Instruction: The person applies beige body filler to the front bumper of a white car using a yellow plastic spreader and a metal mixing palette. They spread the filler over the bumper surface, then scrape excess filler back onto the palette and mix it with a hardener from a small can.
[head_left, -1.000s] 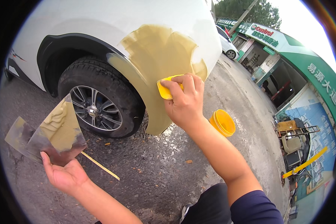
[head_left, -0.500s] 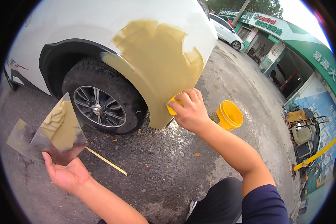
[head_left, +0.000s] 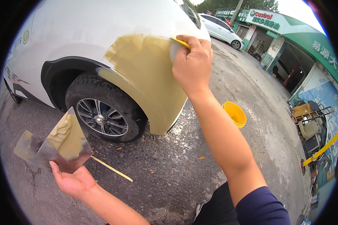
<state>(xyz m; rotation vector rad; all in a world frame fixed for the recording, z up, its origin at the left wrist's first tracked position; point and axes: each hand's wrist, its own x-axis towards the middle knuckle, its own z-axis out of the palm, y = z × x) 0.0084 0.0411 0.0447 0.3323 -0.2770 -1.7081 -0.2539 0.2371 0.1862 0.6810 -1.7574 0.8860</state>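
My left hand [head_left: 75, 182] holds stained flat plates [head_left: 65, 157] low at the left, a thick heap of olive-beige paste [head_left: 64, 131] on one of them. My right hand [head_left: 191, 65] grips a yellow flat spreader [head_left: 179, 41] at the top right of a smooth olive-beige coated patch [head_left: 139, 78] on the white car's rear quarter [head_left: 67, 33]. My fingers hide much of the spreader. The patch runs down along the black wheel arch beside the tyre and alloy wheel [head_left: 105, 125].
A yellow bucket [head_left: 234, 112] stands on the pavement right of the car, and a thin pale strip [head_left: 112, 168] lies below the wheel. Further back are a white parked car [head_left: 221, 32], green-fronted garages [head_left: 310, 48] and piled junk with a seat [head_left: 308, 129] at the right.
My right hand and the spreader dipped down the patch, then rose to its upper right edge. My left hand and the plates sit slightly lower. The view has shifted a little.
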